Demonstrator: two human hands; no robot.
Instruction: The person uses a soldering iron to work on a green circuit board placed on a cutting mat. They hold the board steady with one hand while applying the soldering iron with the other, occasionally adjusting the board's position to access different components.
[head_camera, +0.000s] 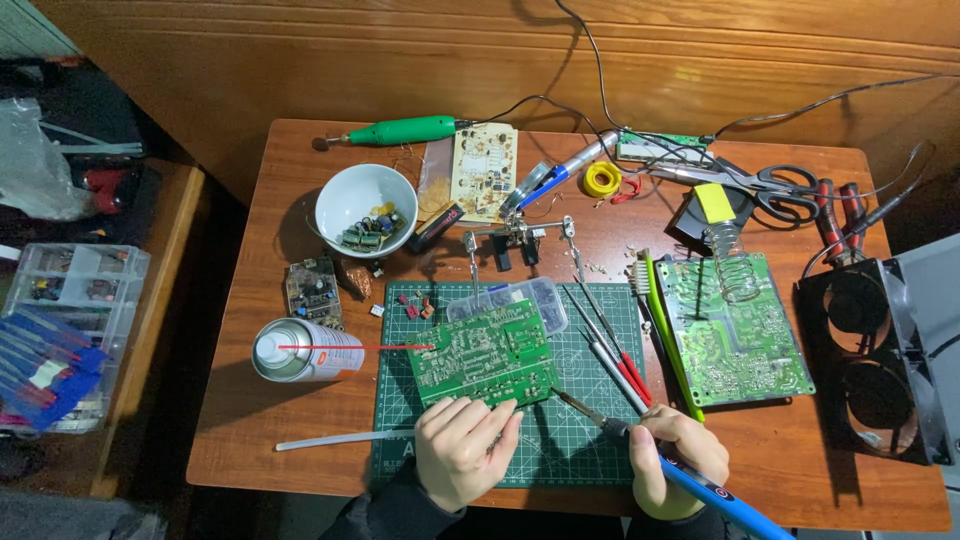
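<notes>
My left hand (462, 448) grips the near edge of a green circuit board (482, 352) that lies tilted on the green cutting mat (590, 455). My right hand (676, 462) is closed around a blue-handled soldering iron (706, 488). Its metal tip (575, 404) reaches toward the board's lower right corner. Whether the tip touches the board I cannot tell.
A spray can (305, 350) with a thin red straw lies left of the board. A second green board (735, 330) sits right, beside tweezers and red-handled tools (615, 350). Behind are a white bowl of parts (366, 210), a helping-hands clamp (518, 238), scissors (780, 185) and a black fan (865, 360).
</notes>
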